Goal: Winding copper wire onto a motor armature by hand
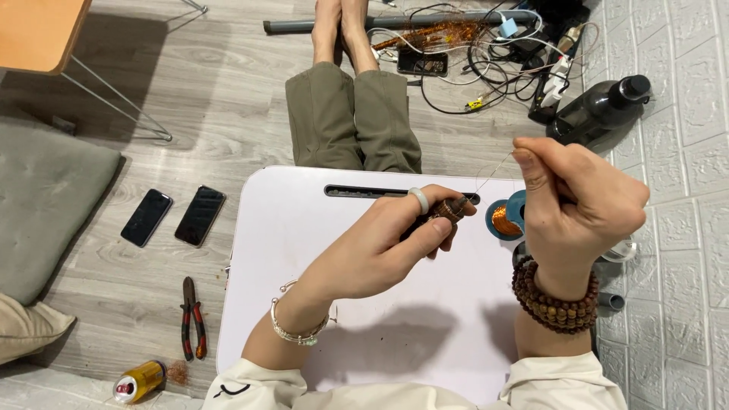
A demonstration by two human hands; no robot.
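Observation:
My left hand [380, 247] grips a small dark coil core wound with copper wire [448, 210] above a white lap table [304, 250]. A thin strand of wire [493, 172] runs up from it to my right hand [577, 201], whose thumb and forefinger pinch the strand's end. Behind the right hand a blue spool of copper wire [503, 219] sits on the table. A pale ring is on my left hand, a silver bracelet on that wrist, and a wooden bead bracelet on the right wrist.
Two dark phones [173, 216], red-handled pliers [192, 319] and a yellow can [139, 381] lie on the wooden floor at left. A tangle of cables and chargers [486, 53] sits beyond my legs. A dark bottle [600, 110] lies by the white wall. Grey cushion [45, 197] at far left.

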